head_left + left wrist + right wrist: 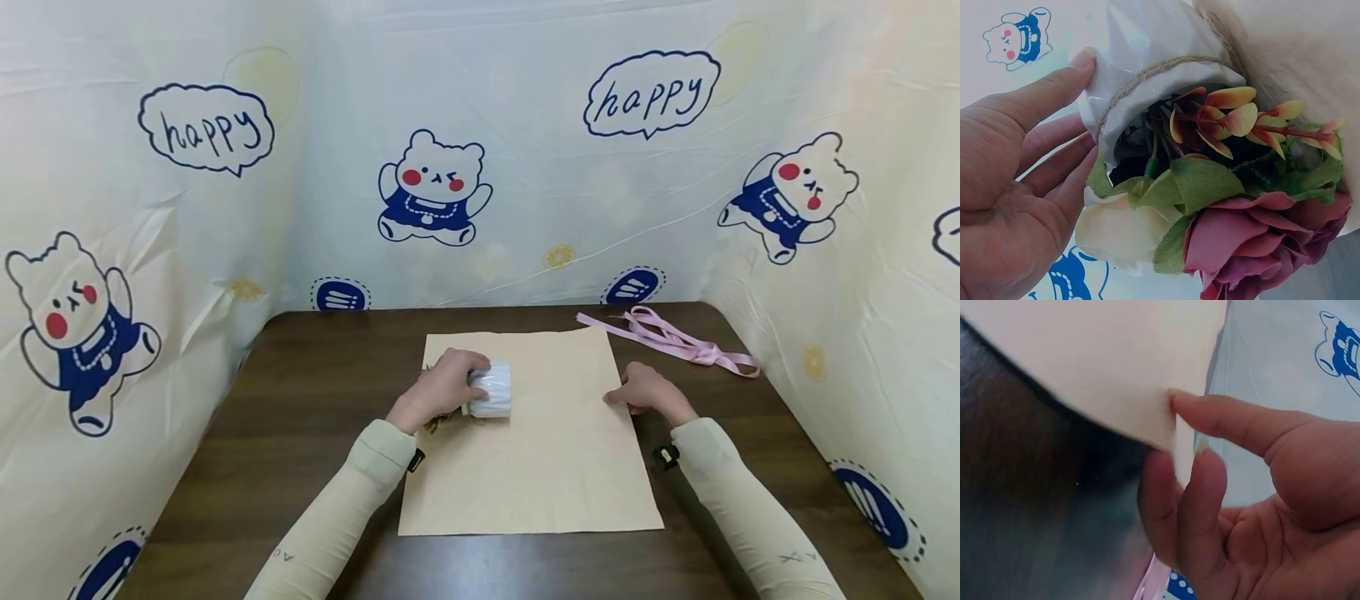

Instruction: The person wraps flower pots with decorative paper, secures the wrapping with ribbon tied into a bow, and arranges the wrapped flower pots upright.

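Observation:
A white faceted flower pot [493,392] lies on its side over a sheet of beige paper [555,467]. My left hand [442,385] grips it near the rim, thumb [1063,78] on one side. Twine [1166,64] circles the pot. Out of its mouth come a dusky pink artificial rose [1247,237], a cream flower [1125,228], green leaves and an orange-yellow sprig [1235,119]. In the head view the left hand hides most of these flowers. At the paper's right edge, my right hand [648,390] pinches the sheet between thumb and fingertips, lifting it slightly.
A pink ribbon [682,340], loosely bunched, lies at the back right of the dark wooden table [300,392]. Pale curtains [525,200] printed with bears surround the table at the back and both sides.

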Tool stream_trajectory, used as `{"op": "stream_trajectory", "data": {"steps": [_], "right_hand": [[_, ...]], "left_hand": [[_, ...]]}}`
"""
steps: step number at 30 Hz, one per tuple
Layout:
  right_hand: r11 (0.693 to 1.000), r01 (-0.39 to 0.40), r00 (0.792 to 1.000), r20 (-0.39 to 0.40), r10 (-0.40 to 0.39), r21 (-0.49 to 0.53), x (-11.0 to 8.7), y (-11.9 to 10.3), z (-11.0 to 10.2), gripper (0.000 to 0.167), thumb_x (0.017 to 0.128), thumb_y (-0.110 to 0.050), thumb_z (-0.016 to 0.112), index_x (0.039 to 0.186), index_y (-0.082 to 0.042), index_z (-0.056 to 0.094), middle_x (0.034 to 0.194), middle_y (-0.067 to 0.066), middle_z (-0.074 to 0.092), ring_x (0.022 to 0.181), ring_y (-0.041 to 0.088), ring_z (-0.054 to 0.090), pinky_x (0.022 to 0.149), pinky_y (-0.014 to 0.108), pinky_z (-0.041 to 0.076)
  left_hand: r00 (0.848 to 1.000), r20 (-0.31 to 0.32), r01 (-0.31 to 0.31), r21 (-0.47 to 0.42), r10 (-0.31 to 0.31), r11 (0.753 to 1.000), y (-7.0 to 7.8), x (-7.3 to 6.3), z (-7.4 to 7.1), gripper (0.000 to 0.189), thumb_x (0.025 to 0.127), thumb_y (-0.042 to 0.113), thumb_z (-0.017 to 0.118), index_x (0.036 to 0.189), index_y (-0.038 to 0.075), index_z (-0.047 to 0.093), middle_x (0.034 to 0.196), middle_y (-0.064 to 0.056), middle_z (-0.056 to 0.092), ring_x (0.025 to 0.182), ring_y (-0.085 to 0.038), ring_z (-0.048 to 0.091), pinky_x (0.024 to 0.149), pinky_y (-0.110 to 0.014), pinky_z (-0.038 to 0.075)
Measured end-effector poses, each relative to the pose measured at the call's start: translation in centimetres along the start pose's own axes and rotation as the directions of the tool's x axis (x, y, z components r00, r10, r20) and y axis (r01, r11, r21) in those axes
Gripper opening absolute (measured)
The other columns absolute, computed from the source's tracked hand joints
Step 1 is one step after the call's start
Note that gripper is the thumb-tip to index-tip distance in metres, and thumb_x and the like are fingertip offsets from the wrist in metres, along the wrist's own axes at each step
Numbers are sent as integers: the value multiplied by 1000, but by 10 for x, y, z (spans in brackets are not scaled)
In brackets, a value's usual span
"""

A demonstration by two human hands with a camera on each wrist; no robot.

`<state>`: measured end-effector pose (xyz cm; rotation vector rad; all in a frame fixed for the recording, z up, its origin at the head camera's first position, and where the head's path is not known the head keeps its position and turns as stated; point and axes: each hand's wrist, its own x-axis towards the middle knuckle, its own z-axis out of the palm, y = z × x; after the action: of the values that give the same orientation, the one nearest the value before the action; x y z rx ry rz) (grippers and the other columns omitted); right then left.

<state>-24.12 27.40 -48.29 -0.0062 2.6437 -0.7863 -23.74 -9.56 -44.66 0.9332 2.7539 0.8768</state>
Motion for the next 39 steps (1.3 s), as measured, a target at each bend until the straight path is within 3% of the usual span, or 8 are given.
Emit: {"op": "stream_trajectory", "data": {"steps": [6, 11, 15, 21, 25, 30, 39], "right_hand": [[999, 47, 997, 52, -48, 10, -1, 2, -3, 42, 95, -32, 71, 63, -9, 57, 51, -5, 43, 45, 9, 43, 51, 26, 43], [986, 136, 981, 122, -148, 102, -12, -6, -8, 36, 99, -27, 66, 77, 1, 70, 56, -4, 53, 49, 9, 50, 53, 28, 47], [963, 203, 966, 127, -227, 175, -18, -14, -11, 30, 100, -20, 65, 84, 3, 74, 65, 1, 66, 56, 15, 59, 56, 32, 52], [941, 262, 953, 99, -288, 215, -25, -26, -16, 29, 100, -19, 64, 86, 3, 75, 71, 3, 71, 62, 20, 63, 60, 37, 55], [924, 301, 944, 59, -323, 235, -32, -36, -20, 28, 101, -20, 62, 90, 2, 75, 70, 2, 71, 58, 15, 59, 54, 30, 50], [907, 358, 931, -7, -365, 223, -38, -45, -23, 29, 102, -21, 61, 90, 1, 75, 57, -5, 53, 47, 5, 41, 46, 23, 32], [863, 446, 894, -78, -441, 235, -42, -67, -27, 27, 102, -27, 62, 94, -6, 75, 57, -9, 34, 47, 5, 25, 46, 24, 24]], "left_hand": [[1000, 1, -6, 15, 6, 1000, 0, 0, 0, 41, 87, 10, 81, 125, 0, 71, 132, -16, 67, 124, -31, 63, 104, -44, 51], [1000, 22, -15, 47, 14, 999, -1, 1, 0, 39, 87, 11, 81, 124, 1, 72, 132, -16, 67, 123, -32, 63, 104, -43, 50], [1000, 24, -14, 48, 13, 999, -1, 1, 0, 39, 88, 11, 81, 124, 1, 71, 132, -16, 67, 123, -32, 63, 102, -42, 52], [1000, 23, -14, 42, 13, 999, 0, 1, 1, 38, 88, 10, 81, 123, 1, 72, 131, -16, 67, 123, -32, 63, 102, -42, 52], [1000, 14, -25, 32, 24, 999, 0, 2, 1, 37, 87, 9, 81, 122, 0, 72, 130, -17, 67, 122, -32, 63, 101, -43, 52], [1000, 17, -17, 22, 16, 1000, 1, 1, 0, 43, 88, 9, 80, 128, -2, 69, 133, -18, 66, 124, -33, 62, 103, -43, 51], [1000, 16, -16, 21, 15, 1000, -1, 1, -1, 45, 88, 11, 80, 130, -1, 68, 134, -18, 65, 126, -33, 61, 104, -43, 51]]}}
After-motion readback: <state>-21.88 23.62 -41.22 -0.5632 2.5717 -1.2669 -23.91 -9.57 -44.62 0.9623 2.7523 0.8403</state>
